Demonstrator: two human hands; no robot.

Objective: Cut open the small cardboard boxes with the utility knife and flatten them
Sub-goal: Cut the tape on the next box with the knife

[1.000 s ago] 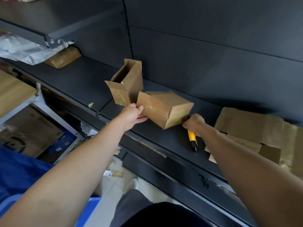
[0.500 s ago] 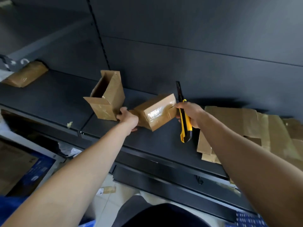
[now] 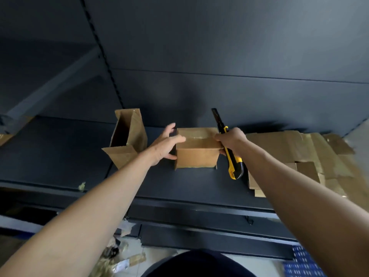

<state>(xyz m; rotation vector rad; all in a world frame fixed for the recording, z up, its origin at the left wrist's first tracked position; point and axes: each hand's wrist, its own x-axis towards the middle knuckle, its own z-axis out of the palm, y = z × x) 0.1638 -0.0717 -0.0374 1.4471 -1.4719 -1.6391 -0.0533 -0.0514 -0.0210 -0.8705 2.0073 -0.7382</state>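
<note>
Box (image 3: pixel 196 156) sits on the shelf (image 3: pixel 60 156), tape (image 3: pixel 197 137) on top. My left hand (image 3: pixel 163 145), fingers spread, steadies its left side; my right hand (image 3: pixel 231 139) clenches the knife (image 3: pixel 232 162) at its right edge. I'd slit the tape shallowly, away from those fingers.

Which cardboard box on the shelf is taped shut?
The middle box, beside the utility knife: tape crosses its closed top. The left box gapes open; the right pile lies flat.

Both arms are extending forward, forearms bare. The left hand (image 3: pixel 165 145) is holding its fingers straight and spread. The right hand (image 3: pixel 232 139) is gripping the utility knife (image 3: pixel 232 164), fingers curled.
</note>
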